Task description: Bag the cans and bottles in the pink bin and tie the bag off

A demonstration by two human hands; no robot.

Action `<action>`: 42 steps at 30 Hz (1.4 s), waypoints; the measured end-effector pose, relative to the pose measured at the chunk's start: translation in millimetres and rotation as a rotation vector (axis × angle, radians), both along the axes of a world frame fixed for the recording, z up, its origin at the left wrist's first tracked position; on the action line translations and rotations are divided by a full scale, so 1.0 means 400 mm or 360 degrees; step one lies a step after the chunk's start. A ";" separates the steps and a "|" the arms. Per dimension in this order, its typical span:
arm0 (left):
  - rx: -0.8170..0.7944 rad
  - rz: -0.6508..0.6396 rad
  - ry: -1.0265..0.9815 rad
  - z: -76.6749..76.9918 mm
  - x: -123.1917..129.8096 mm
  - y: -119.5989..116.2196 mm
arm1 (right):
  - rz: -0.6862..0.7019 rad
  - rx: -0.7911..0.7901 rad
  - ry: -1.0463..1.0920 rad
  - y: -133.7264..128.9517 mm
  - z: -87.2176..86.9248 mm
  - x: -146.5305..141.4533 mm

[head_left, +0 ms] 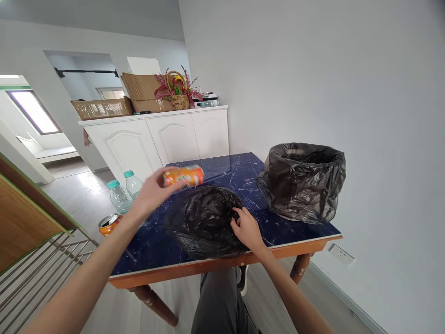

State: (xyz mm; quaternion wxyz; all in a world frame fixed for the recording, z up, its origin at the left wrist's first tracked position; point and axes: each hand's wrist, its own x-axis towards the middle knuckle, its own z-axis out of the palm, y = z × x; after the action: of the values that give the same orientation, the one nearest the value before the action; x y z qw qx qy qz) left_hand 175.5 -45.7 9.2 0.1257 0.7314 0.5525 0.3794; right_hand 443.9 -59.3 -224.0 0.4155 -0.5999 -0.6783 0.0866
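Note:
My left hand (155, 190) is wrapped round an orange drink can (186, 176), held tilted on its side above the table. Below it a black plastic bag (208, 218) lies slumped on the table, its mouth facing up. My right hand (246, 227) pinches the right edge of this bag, fingers closed on the film. A second orange can (110, 223) stands upright at the table's left side, partly behind my left forearm. Close by are two clear bottles with teal caps, one nearer (120, 197) and one farther back (132, 183).
A bin lined with a black bag (302, 185) stands on the right of the blue marble-patterned table (250, 176). Behind is a white cabinet (174, 134) bearing cardboard boxes (146, 93) and a flower basket (180, 101). A metal rack (52, 260) is at left. Part of another person's arm (86, 138) shows beyond.

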 end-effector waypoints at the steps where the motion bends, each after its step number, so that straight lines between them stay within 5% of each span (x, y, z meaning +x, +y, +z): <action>1: 0.0088 0.0134 0.0008 0.026 -0.023 0.009 | -0.0002 0.0002 0.0003 -0.001 0.000 0.000; 5: 0.0265 0.0324 0.0575 0.062 -0.111 0.082 | -0.0003 0.0010 0.0016 -0.006 0.003 -0.003; 9: 0.0049 0.0089 0.1298 0.017 -0.170 0.175 | -0.0013 0.0017 0.0024 -0.009 0.006 -0.005; 12: -0.0140 -0.0016 0.1519 -0.020 -0.193 0.227 | -0.0015 0.0021 0.0016 -0.009 0.006 -0.004; 20: -0.0360 -0.0095 0.1714 -0.067 -0.239 0.274 | 0.0011 0.0004 0.0017 -0.005 0.001 -0.001; 32: -0.0397 -0.0077 0.1747 -0.079 -0.268 0.272 | 0.0042 0.0016 0.0078 -0.008 0.010 -0.002; 42: -0.0344 -0.0259 0.1301 -0.089 -0.167 0.194 | -0.0080 0.0363 0.0165 -0.098 0.094 -0.019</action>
State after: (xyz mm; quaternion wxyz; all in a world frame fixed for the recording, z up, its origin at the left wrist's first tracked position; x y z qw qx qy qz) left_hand 108.9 32.0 -26.4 0.0019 0.8454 0.5339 -0.0128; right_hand 436.2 -98.4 -186.6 0.5177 -0.5603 -0.6460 0.0293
